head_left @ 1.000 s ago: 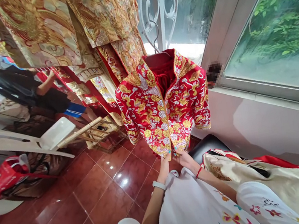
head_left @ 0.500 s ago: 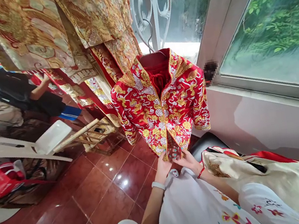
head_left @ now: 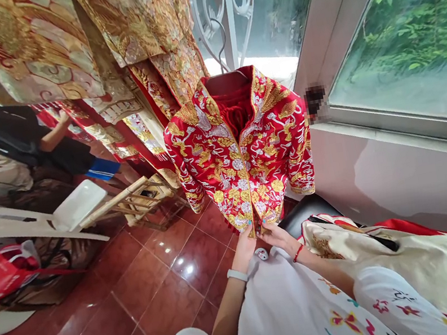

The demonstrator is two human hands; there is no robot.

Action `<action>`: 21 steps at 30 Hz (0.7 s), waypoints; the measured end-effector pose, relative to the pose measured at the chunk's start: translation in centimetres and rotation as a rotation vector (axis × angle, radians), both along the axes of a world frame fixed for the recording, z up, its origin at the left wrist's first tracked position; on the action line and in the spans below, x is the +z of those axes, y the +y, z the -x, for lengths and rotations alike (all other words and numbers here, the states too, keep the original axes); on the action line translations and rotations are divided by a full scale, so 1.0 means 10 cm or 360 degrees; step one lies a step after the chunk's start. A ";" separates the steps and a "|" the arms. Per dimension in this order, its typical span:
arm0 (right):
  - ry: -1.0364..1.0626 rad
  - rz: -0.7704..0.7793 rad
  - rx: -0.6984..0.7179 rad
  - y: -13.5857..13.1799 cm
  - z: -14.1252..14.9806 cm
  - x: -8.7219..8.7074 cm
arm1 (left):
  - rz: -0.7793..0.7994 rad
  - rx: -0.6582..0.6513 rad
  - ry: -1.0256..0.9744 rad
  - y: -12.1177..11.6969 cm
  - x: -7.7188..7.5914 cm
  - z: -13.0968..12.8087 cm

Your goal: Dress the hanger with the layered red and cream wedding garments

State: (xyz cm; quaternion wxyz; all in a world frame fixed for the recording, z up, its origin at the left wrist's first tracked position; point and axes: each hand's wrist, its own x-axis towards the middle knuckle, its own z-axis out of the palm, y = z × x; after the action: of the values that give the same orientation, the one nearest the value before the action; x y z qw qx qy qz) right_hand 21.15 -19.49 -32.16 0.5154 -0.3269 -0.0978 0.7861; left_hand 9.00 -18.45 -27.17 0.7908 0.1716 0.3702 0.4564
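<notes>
A red jacket with gold and silver embroidery hangs in front of me on a dark hanger. Its front edges lie close together at the chest and part slightly at the hem. My left hand pinches the lower corner of the left front edge. The matching corner on the right is pinched by my right hand. Both hands are close together at the bottom of the jacket, with a narrow gap between them. Fingertips partly cover the corners.
Embroidered gold garments hang at upper left, with a person in black beyond. A bamboo stool, a white chair and a red bag stand left. Cream cloth lies at right below the window.
My hands now pinch the two hem corners of the front; before, the fingers were gathered around a small dark patch between them. The jacket hangs nearly as before.
</notes>
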 end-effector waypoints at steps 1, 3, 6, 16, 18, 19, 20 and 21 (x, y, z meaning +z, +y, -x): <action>-0.0016 0.0016 -0.0015 0.00 0.01 -0.03 | -0.0003 0.0008 0.0013 0.00 -0.02 0.00; -0.0045 0.0050 -0.0047 0.00 0.03 -0.08 | 0.0000 0.0019 0.0033 0.00 -0.05 0.01; -0.0086 0.0086 -0.0080 -0.01 0.07 -0.13 | 0.0000 0.0024 0.0076 0.00 -0.08 0.02; -0.0164 0.0073 -0.0025 -0.02 0.15 -0.10 | -0.0127 -0.0046 0.0280 0.00 -0.24 0.09; -0.0170 0.0062 -0.0016 -0.02 0.15 -0.08 | -0.0182 -0.0068 0.0341 0.00 -0.28 0.10; -0.0172 0.0054 -0.0011 -0.03 0.15 -0.07 | -0.0203 -0.0081 0.0357 0.00 -0.30 0.10; -0.0175 0.0047 -0.0007 -0.04 0.15 -0.06 | -0.0216 -0.0091 0.0366 0.00 -0.31 0.10; -0.0177 0.0040 -0.0003 -0.05 0.15 -0.05 | -0.0221 -0.0097 0.0369 0.00 -0.31 0.09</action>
State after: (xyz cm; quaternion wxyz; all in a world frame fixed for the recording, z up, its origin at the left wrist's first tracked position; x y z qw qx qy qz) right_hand 19.63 -19.95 -32.70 0.5058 -0.3767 -0.1162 0.7673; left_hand 8.05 -18.50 -30.31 0.7424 0.2886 0.4212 0.4337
